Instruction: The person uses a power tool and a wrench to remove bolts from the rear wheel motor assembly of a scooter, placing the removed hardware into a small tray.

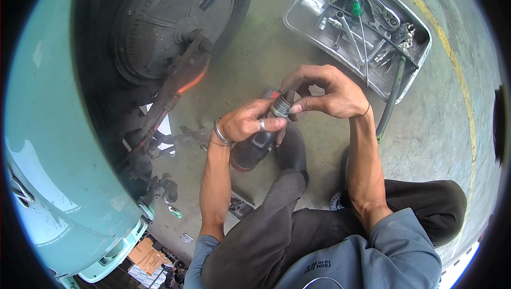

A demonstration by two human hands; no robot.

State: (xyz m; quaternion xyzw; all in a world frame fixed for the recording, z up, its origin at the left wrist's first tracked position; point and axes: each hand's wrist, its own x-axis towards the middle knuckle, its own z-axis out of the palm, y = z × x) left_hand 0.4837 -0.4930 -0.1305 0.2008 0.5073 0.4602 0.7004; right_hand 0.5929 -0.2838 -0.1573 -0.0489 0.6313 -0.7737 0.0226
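Observation:
My left hand (246,122) is wrapped around the front of a dark power tool, seemingly a cordless impact wrench (249,151), tilted over my shin. A silvery socket (280,107) shows at the tool's upper end, between my hands. With curled fingers and thumb, my right hand (335,93) pinches a dark piece (289,96) at the socket's mouth. My fingers partly hide this piece, and I cannot tell its exact kind.
A wheel hub (173,23) and a suspension arm with an orange patch (194,79) stand left, beside a teal vehicle panel (40,129). At upper right, a metal tray (298,32) holds a green-handled screwdriver (353,0), ratchet (391,18) and wrenches. A green bar (392,97) crosses its edge.

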